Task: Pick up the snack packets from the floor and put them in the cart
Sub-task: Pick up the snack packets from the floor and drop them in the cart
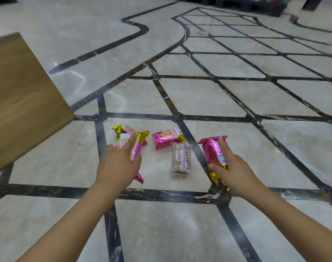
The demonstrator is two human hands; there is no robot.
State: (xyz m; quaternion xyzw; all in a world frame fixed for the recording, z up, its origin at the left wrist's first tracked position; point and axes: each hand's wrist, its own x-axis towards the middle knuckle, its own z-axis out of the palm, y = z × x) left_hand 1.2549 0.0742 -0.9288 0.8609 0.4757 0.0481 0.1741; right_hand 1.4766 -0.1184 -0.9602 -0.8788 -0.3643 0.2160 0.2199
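Note:
Several snack packets lie on the marble floor [237, 95]. My left hand [120, 163] grips a pink and gold packet [136, 148] lengthwise, with a second gold-ended packet [121, 128] just beyond it. My right hand [235, 171] holds another pink packet [212, 154], forefinger stretched along its top. Between my hands sit a pink packet [166, 138] and a clear-wrapped packet [181, 159], both untouched. No cart is in view.
A wooden board or tabletop corner [23, 95] juts in at the left, above the floor. Dark shelving or displays [256, 4] stand far back at the top right. Black inlay lines cross the beige tiles.

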